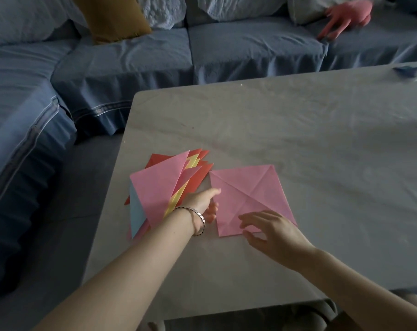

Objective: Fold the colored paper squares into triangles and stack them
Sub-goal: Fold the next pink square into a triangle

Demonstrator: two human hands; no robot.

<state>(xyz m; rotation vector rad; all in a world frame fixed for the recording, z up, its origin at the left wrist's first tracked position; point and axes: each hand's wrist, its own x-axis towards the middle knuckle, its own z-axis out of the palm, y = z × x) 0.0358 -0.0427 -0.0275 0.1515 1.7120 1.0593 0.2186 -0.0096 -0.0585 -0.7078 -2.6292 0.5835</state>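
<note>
The creased pink paper square (248, 194) is lying flat on the bench (322, 139) beside the stack of triangles (159, 187), left hand (200, 204) at its edge, right hand (276, 232) over its near corner, fingers (250, 217) relaxed, grasping nothing. Thin, light, slippery: likely needing a corner pinch.

Triangle stack (159, 187) left of paper square (248, 197), both on table (298, 130).

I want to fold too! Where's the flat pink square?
In the head view, the pink paper square lies flat on the grey table, just right of the stack of folded triangles.
</note>
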